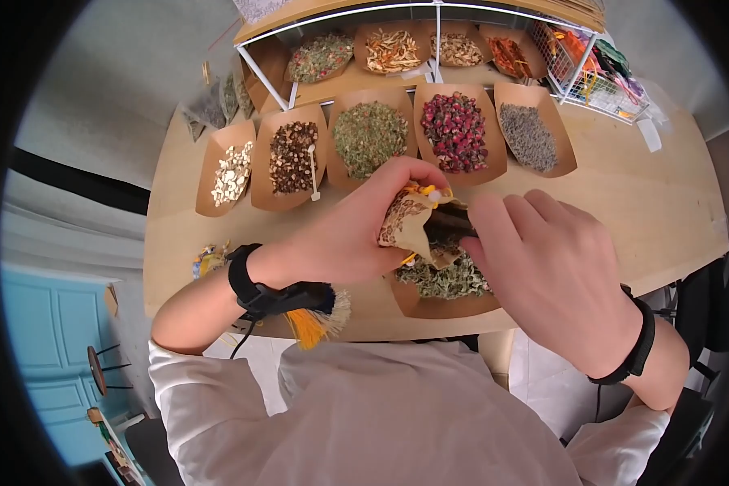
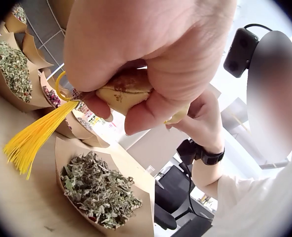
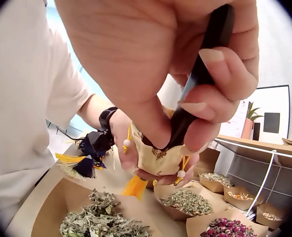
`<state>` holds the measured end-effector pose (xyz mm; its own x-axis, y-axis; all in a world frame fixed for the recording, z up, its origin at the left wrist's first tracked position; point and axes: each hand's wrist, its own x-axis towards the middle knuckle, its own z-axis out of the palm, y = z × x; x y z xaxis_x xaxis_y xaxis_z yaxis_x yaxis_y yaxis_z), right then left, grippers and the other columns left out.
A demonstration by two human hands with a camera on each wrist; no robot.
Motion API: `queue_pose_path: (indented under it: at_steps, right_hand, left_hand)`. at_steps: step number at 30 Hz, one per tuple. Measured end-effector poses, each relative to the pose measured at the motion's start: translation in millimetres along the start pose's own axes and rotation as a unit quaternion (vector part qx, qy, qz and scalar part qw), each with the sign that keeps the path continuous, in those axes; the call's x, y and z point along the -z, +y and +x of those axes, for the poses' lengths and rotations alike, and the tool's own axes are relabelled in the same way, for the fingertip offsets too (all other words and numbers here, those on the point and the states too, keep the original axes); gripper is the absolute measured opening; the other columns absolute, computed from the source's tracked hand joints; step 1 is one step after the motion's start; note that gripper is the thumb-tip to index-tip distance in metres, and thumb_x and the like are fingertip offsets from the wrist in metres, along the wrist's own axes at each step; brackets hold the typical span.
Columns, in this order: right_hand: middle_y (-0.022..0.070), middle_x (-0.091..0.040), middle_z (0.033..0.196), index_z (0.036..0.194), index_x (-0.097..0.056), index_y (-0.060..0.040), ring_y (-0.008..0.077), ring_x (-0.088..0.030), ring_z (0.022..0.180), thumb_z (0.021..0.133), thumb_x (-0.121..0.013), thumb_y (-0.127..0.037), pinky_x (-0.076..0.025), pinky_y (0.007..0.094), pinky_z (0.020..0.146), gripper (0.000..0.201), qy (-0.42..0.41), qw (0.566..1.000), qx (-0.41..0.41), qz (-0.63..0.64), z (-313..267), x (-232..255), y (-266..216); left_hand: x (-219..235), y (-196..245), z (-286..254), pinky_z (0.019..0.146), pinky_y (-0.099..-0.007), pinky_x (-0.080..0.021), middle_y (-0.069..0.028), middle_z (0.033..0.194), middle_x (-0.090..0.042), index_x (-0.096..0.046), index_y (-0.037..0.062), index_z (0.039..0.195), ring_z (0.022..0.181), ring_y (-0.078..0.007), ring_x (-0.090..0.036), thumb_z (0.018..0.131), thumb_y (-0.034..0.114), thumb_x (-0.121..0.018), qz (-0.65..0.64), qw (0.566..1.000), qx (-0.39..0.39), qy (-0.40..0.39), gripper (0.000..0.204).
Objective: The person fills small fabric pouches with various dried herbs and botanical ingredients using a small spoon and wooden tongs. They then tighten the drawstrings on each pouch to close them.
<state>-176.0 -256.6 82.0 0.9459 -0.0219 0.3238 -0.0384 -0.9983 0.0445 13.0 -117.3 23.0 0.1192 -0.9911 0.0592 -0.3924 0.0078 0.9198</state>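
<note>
My left hand (image 1: 344, 231) grips a cream drawstring pouch (image 1: 402, 229) with a brown pattern, its mouth spread open toward my right hand. In the left wrist view a yellow tassel (image 2: 42, 138) hangs from it; white beads on yellow cords show in the right wrist view. My right hand (image 1: 555, 283) holds a slim black tool (image 3: 200, 79) between fingers and thumb, slanting down into the pouch mouth. The tool's lower end is hidden there. Directly below both hands stands a brown paper tray (image 1: 417, 306) of dried grey-green leaves (image 2: 99, 190).
Behind the hands stand trays of rosebuds (image 1: 455, 134), green herbs (image 1: 371, 138), brown pieces (image 1: 292, 158) with a white spoon (image 1: 313, 172), white slices (image 1: 232, 174) and greyish buds (image 1: 529, 136). A white-framed shelf (image 1: 263, 77) holds more trays. Tasselled items (image 1: 316, 320) lie beside my left wrist.
</note>
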Motion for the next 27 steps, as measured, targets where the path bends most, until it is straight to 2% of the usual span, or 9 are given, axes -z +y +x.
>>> queue_pose_path:
  at_steps: [6,8,15,17,21,23,26,27]
  right_hand:
    - [0.0047,-0.054,0.069,0.091,-0.055,-0.0060,0.0228,-0.059,0.065,0.078,-0.078,-0.013,-0.047,0.0370,0.054,0.027,-0.014,1.000,0.024,-0.013,3.4,-3.6,-1.0]
    - [0.0047,-0.054,0.069,0.091,-0.055,-0.0060,0.0226,-0.059,0.065,0.077,-0.078,-0.012,-0.048,0.0370,0.054,0.028,-0.010,1.000,0.025,-0.008,3.9,-3.9,-0.9]
    - [0.0046,-0.055,0.070,0.090,-0.056,-0.0067,0.0229,-0.060,0.066,0.075,-0.078,-0.010,-0.049,0.0370,0.056,0.027,0.034,0.999,0.023,-0.028,8.5,-4.4,0.6]
    - [0.0046,-0.055,0.070,0.089,-0.056,-0.0066,0.0230,-0.060,0.067,0.075,-0.077,-0.010,-0.049,0.0369,0.056,0.026,0.035,0.999,0.025,-0.028,9.2,-6.1,-0.2]
    - [0.0048,-0.054,0.070,0.087,-0.056,-0.0057,0.0229,-0.059,0.068,0.074,-0.072,-0.009,-0.049,0.0366,0.057,0.021,0.026,0.996,0.046,-0.068,10.3,-6.8,-0.2]
    - [0.0048,-0.053,0.070,0.087,-0.056,-0.0055,0.0228,-0.059,0.068,0.073,-0.070,-0.008,-0.049,0.0367,0.057,0.020,0.018,0.995,0.056,-0.082,11.8,-7.7,2.6]
    - [0.0048,-0.053,0.069,0.086,-0.056,-0.0054,0.0229,-0.059,0.067,0.072,-0.068,-0.009,-0.049,0.0369,0.057,0.019,0.039,0.993,0.079,-0.073,10.1,-13.8,8.2]
    - [0.0037,-0.053,0.067,0.083,-0.057,-0.0055,0.0203,-0.059,0.065,0.071,-0.067,-0.009,-0.049,0.0337,0.057,0.017,0.046,0.992,0.093,-0.067,8.9,-14.7,10.3]
  left_hand:
    - [0.4,6.0,5.4,0.112,-0.0314,-0.039,-0.0076,0.134,-0.052,-0.046,0.0046,0.138,0.130,-0.0178,-0.049,0.072,-0.018,-0.062,-0.005,1.000,-0.006,-0.011,0.071]
    - [1.7,7.0,7.5,0.114,-0.0314,-0.037,-0.0084,0.133,-0.052,-0.046,0.0050,0.138,0.132,-0.0188,-0.049,0.068,-0.020,-0.056,0.021,0.999,-0.033,-0.018,0.075]
    - [1.5,11.1,8.8,0.115,-0.0312,-0.036,-0.0084,0.133,-0.052,-0.045,0.0044,0.138,0.132,-0.0191,-0.049,0.069,-0.019,-0.055,0.010,0.999,-0.032,-0.005,0.074]
    - [1.1,10.7,8.8,0.113,-0.0312,-0.038,-0.0083,0.134,-0.052,-0.045,0.0048,0.139,0.132,-0.0182,-0.049,0.070,-0.018,-0.056,-0.033,0.999,0.000,-0.010,0.073]
    - [0.4,10.9,10.3,0.110,-0.0304,-0.040,-0.0081,0.133,-0.053,-0.045,0.0051,0.140,0.130,-0.0165,-0.049,0.072,-0.018,-0.055,-0.023,1.000,-0.007,0.002,0.073]
    - [-1.5,14.0,11.3,0.107,-0.0296,-0.043,-0.0078,0.133,-0.052,-0.044,0.0047,0.141,0.129,-0.0151,-0.050,0.074,-0.017,-0.056,-0.046,0.998,0.039,-0.026,0.071]
    - [-4.7,10.0,11.4,0.104,-0.0292,-0.045,-0.0075,0.132,-0.053,-0.044,0.0041,0.141,0.127,-0.0146,-0.051,0.075,-0.015,-0.056,-0.076,0.996,0.040,-0.032,0.070]
    - [-5.2,9.0,11.7,0.104,-0.0292,-0.045,-0.0075,0.132,-0.053,-0.044,0.0041,0.141,0.127,-0.0146,-0.051,0.075,-0.015,-0.056,-0.076,0.996,0.040,-0.031,0.070]
